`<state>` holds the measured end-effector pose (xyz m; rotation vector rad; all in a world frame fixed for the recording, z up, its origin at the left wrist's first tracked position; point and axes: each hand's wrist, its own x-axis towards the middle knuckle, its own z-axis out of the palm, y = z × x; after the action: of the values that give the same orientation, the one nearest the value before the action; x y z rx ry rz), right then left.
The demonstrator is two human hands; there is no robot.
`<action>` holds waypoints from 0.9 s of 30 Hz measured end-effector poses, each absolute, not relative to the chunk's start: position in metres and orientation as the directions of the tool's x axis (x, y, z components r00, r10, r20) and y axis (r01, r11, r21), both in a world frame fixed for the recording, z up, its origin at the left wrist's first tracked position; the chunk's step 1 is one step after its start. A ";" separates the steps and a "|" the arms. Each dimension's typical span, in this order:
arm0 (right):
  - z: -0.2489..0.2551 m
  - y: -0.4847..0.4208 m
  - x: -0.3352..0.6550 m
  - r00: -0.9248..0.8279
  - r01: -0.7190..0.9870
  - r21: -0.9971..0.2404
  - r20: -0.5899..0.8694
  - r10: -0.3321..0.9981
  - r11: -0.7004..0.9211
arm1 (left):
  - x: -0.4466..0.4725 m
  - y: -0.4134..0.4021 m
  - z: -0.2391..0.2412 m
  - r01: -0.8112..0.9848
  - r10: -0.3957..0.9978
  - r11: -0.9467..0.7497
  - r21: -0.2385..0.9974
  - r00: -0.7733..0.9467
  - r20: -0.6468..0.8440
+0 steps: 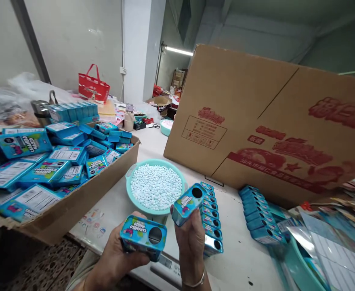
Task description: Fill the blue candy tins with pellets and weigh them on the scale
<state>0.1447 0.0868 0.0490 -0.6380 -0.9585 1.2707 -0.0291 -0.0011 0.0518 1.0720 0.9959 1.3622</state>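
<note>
My left hand is wrapped round a blue candy tin with a dark round hole in its top. In my right hand is a second blue candy tin, tilted, with a round hole showing at its upper end. That tin is at the near right rim of a turquoise basin full of small pale candies. Below the hands, a white digital scale is partly hidden. A row of blue tins with round holes stands right beside my right hand.
On the left, a cardboard box holds a heap of blue tins. A large carton rises behind the table. Another row of tins stands to the right, near a turquoise container and papers. A red bag is at the back.
</note>
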 end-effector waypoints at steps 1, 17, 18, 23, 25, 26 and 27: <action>0.047 0.082 0.140 0.036 -0.492 -0.845 0.221 0.975 0.210 | -0.023 0.000 0.051 -0.284 0.998 -0.069 0.956 -0.027 0.064; 0.035 0.168 0.086 -0.702 0.509 -0.323 0.381 0.602 0.798 | -0.123 0.055 0.068 -0.038 0.857 -0.101 0.994 -0.510 0.068; 0.030 0.179 0.079 -0.825 0.432 -0.223 0.293 0.483 0.874 | -0.129 0.059 0.074 0.019 0.840 -0.102 0.995 -0.534 0.096; -0.002 0.220 0.055 -0.962 0.242 -0.072 0.110 0.248 0.968 | -0.139 0.084 0.084 0.183 0.880 -0.008 0.983 -0.466 0.093; -0.013 0.233 0.053 -0.940 0.311 -0.035 0.140 0.313 0.950 | -0.137 0.099 0.081 0.350 0.920 0.002 0.937 -0.368 0.136; -0.017 0.240 0.053 -0.926 0.349 -0.023 0.148 0.348 0.937 | -0.135 0.108 0.079 0.460 0.939 -0.002 0.888 -0.304 0.160; -0.019 0.246 0.055 -0.912 0.383 -0.020 0.151 0.382 0.923 | -0.131 0.118 0.079 0.578 0.958 -0.005 0.816 -0.232 0.170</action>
<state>0.0546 0.2457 -0.0195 -0.5863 -2.9310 -0.0149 -0.1314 0.1176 0.0789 1.5837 1.8354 1.1385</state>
